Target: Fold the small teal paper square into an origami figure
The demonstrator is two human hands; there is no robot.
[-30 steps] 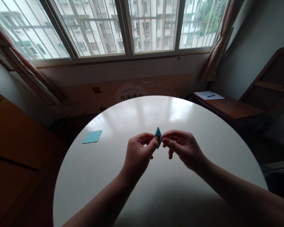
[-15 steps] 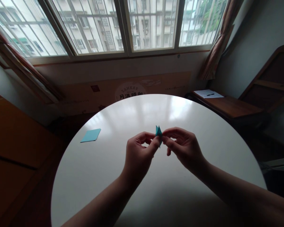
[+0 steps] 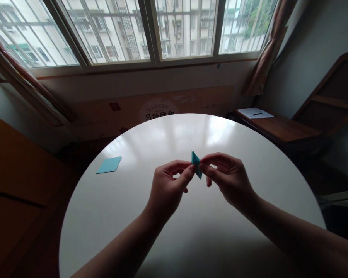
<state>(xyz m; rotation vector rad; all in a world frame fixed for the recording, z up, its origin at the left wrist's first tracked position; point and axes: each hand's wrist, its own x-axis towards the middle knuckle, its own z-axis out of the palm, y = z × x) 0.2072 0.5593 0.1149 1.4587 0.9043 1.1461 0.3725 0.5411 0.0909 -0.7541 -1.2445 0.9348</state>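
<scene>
A small folded piece of teal paper (image 3: pixel 196 160) is held up above the white round table (image 3: pixel 150 247), its pointed ends showing above and below my fingertips. My left hand (image 3: pixel 169 185) pinches its left side between thumb and forefinger. From the other side, my right hand (image 3: pixel 230 177) grips it with thumb and forefinger, the remaining fingers curled behind. My fingertips cover the middle of the folded paper. Off to the left, a flat teal paper square (image 3: pixel 109 165) lies on the table, apart from both hands.
Beyond the table's far edge stands a printed orange box or panel (image 3: pixel 203 101) under the window. At the right, a wooden chair (image 3: pixel 290 127) bears a white paper sheet (image 3: pixel 251 112) and a pen (image 3: pixel 257 114). An orange-brown cabinet (image 3: pixel 14 166) stands on the left.
The folded paper has turned between my fingers, so its two points at the top now lie closer together and its lower tip leans right. Both hands keep their pinch.
</scene>
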